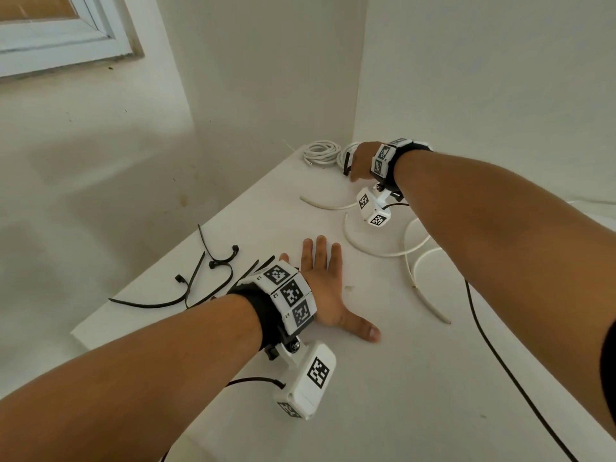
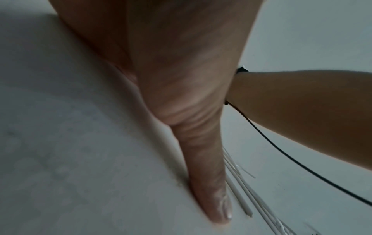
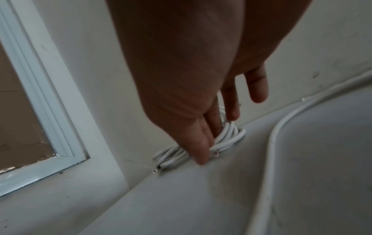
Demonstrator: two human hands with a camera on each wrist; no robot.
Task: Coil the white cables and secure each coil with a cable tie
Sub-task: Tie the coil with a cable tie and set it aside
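Note:
My left hand (image 1: 325,285) lies flat on the white table (image 1: 383,378), fingers spread and holding nothing; in the left wrist view its thumb (image 2: 211,190) presses the surface beside loose white cables (image 2: 243,190). My right hand (image 1: 358,165) reaches to the far corner, where its straight fingers (image 3: 231,109) touch a coiled white cable (image 3: 229,135). A black tie (image 1: 346,161) sticks up from that coil. A second coil (image 1: 321,151) lies just left of it. Uncoiled white cables (image 1: 383,250) curve across the table between the hands. Several black cable ties (image 1: 206,278) lie left of my left wrist.
Walls close off the table's far and right sides, and its left edge (image 1: 186,241) drops off beside the ties. A window frame (image 3: 50,111) is set in the wall to the left. A thin black wire (image 1: 493,348) trails from my right wrist camera across the table.

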